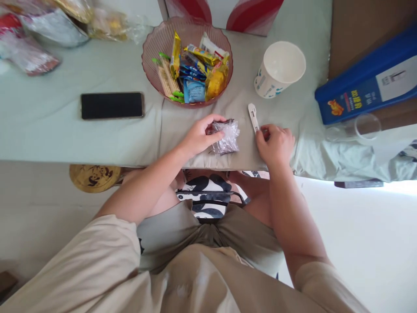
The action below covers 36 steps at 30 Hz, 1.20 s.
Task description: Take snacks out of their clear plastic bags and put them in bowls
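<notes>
My left hand (203, 135) is closed on a small bundle wrapped in crinkled clear plastic (227, 138), which rests on the cloth-covered table near its front edge. Its thumb lies across the top of the wrapping, and what is inside is hard to make out. To the right, my right hand (276, 143) grips the lower end of a white utility knife (253, 116) that lies at a slant on the cloth. The curled fingers hide that end of the knife, and I cannot see a blade.
Behind the bundle stands a pink ribbed bowl (150, 71) of wrapped snacks. A paper cup (272, 80) is to its right, a black phone (112, 105) to its left. Snack bags (55, 28) lie far left. A blue box (361, 82) and clear plastic cup (367, 128) are at right.
</notes>
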{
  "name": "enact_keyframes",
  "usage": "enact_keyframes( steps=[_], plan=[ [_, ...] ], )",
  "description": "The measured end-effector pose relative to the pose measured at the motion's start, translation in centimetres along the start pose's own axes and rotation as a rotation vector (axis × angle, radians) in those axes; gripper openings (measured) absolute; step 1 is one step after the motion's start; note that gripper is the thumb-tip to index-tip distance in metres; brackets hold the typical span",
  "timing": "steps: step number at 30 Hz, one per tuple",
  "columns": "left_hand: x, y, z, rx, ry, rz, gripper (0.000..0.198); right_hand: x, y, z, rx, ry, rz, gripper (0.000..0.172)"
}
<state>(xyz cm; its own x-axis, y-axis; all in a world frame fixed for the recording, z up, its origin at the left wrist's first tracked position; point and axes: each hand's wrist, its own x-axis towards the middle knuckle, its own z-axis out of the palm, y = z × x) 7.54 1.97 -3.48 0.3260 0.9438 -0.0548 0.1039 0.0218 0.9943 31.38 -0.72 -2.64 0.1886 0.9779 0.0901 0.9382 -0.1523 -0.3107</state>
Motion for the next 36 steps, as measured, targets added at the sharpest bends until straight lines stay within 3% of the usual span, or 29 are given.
enact_keyframes(
  steps=[4, 9, 13, 15, 17, 22, 30, 36],
  plan=[
    [-0.1, -0.1, -0.1, 0.008, -0.011, -0.007, 0.040, 0.1, -1.1, 0.0, 0.047, -0.069, -0.028, 0.035],
    [-0.1, -0.1, -0.1, 0.038, -0.024, 0.007, 0.039, 0.4, -1.6, -0.9, 0.222, -0.149, 0.059, 0.020],
    [-0.1, 0.2, -0.1, 0.068, -0.033, -0.024, 0.039, 0.7, -1.0, -1.5, 0.784, -0.268, 0.173, 0.026],
    [-0.1, 0.3, -0.1, 0.069, -0.031, -0.038, 0.039, 0.7, -0.7, -1.7, 1.096, -0.286, 0.163, 0.035],
    [-0.1, 0.4, -0.1, 0.061, -0.031, -0.040, 0.038, 0.7, -0.6, -1.8, 1.268, -0.305, 0.098, 0.042],
    [-0.1, 0.5, 0.0, 0.067, -0.037, -0.045, 0.037, 0.2, -0.9, -2.0, 1.365, -0.406, 0.051, 0.052],
    [0.0, 0.9, -0.1, 0.097, -0.054, -0.035, 0.035, -0.6, -2.0, -2.1, 1.510, -0.532, -0.017, 0.049],
    [0.0, 0.8, -0.1, 0.085, -0.074, -0.005, 0.035, -1.2, -2.6, -1.8, 1.450, -0.642, 0.017, 0.051]
  ],
)
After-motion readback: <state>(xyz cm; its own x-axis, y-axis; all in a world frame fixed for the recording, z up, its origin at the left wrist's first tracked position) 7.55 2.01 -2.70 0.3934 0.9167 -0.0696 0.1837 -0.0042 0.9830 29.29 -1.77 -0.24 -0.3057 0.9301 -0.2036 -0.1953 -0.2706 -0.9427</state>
